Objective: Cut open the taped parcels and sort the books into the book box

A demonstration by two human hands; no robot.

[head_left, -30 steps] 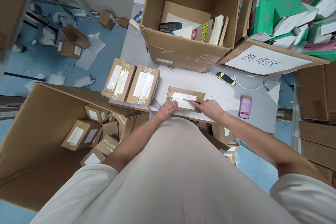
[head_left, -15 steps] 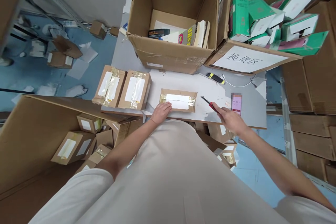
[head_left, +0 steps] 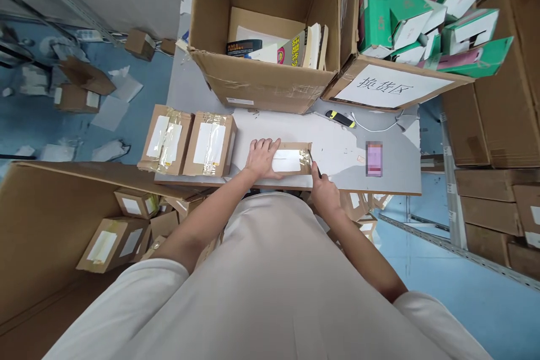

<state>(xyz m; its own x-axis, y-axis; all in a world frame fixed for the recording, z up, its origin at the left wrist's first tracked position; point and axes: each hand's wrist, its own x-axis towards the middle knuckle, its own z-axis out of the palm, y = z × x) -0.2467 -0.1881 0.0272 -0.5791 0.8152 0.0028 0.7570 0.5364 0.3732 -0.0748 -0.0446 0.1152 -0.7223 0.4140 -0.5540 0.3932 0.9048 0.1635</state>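
A small taped cardboard box (head_left: 291, 161) with a white label lies flat on the table in front of me. My left hand (head_left: 262, 158) rests spread over its left end, fingers apart, covering that part. My right hand (head_left: 325, 192) is closed around a utility knife (head_left: 318, 170), mostly hidden in the grip. The knife's dark blade meets the taped right end of the box, near its far corner. Left of my left hand, two more taped boxes stand side by side, the nearer one (head_left: 210, 143) and the outer one (head_left: 165, 139).
At the back stand a large open carton (head_left: 261, 81) with books and another carton (head_left: 337, 87) of green-and-white boxes. A black-and-yellow cutter (head_left: 340, 118), a white cable (head_left: 375, 128) and a phone (head_left: 374, 158) lie on the table (head_left: 394, 174). A big carton (head_left: 37, 225) of parcels is lower left.
My right hand has brought the knife left, from beside the phone to the box's right end. My left hand has shifted from the box's near edge to spread across its left end.
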